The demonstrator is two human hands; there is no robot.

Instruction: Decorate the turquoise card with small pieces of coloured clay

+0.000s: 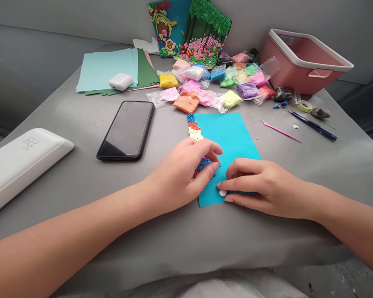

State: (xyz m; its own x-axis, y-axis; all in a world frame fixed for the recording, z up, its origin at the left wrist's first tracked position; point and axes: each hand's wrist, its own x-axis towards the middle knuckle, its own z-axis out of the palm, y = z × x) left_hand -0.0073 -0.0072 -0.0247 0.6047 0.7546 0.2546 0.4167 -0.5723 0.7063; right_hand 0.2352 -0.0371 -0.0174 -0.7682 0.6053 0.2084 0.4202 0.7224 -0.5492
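On a grey tabletop (81, 165), the right hand (261, 188) pinches a small white clay ball (223, 193) at the blue card's (230, 136) near edge, just right of the curled left hand (183, 171) covering the bead strip (194, 129)

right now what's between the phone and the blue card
In the head view, only bare grey table lies between the phone and the blue card, up to the bead strip on its left edge.
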